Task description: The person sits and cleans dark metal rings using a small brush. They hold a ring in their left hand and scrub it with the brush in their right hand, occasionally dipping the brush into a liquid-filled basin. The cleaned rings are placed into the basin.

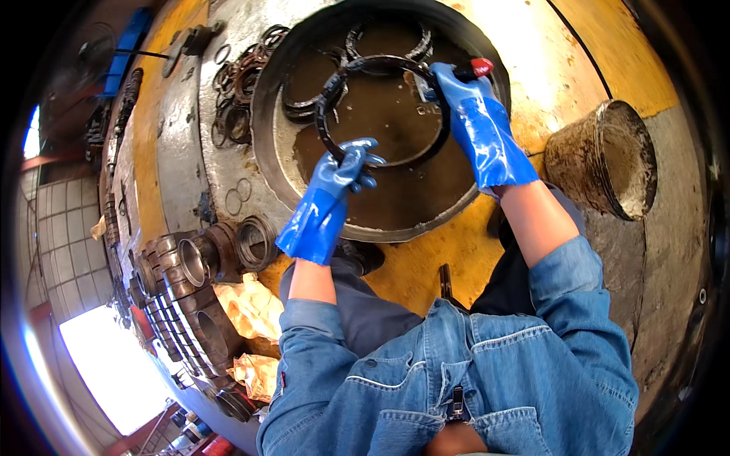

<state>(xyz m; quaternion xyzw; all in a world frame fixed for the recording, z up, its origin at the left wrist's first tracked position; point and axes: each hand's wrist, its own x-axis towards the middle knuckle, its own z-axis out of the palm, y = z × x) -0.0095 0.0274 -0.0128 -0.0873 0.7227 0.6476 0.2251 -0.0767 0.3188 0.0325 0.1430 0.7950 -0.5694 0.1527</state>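
Both my hands wear long, wet blue rubber gloves over a wide round tub (266, 152) of murky brown liquid. A large, dark, glossy metal ring (411, 162) is held tilted above the liquid. My left hand (346, 173) is closed on the ring's near left edge, some fingers stretched past it. At the ring's far right side, my right hand (465, 95) is closed round a black-handled tool with a red end (480, 67); a pale part shows by the ring, perhaps bristles. More dark rings (388, 68) lie partly sunk in the tub.
Loose thin rings (247, 76) are heaped left of the tub. Rusty cylindrical metal parts (199, 260) stand at the near left, beside crumpled brown paper (251, 306). A grimy bucket (582, 163) lies tipped at the right. A black cable (582, 42) crosses the floor behind it.
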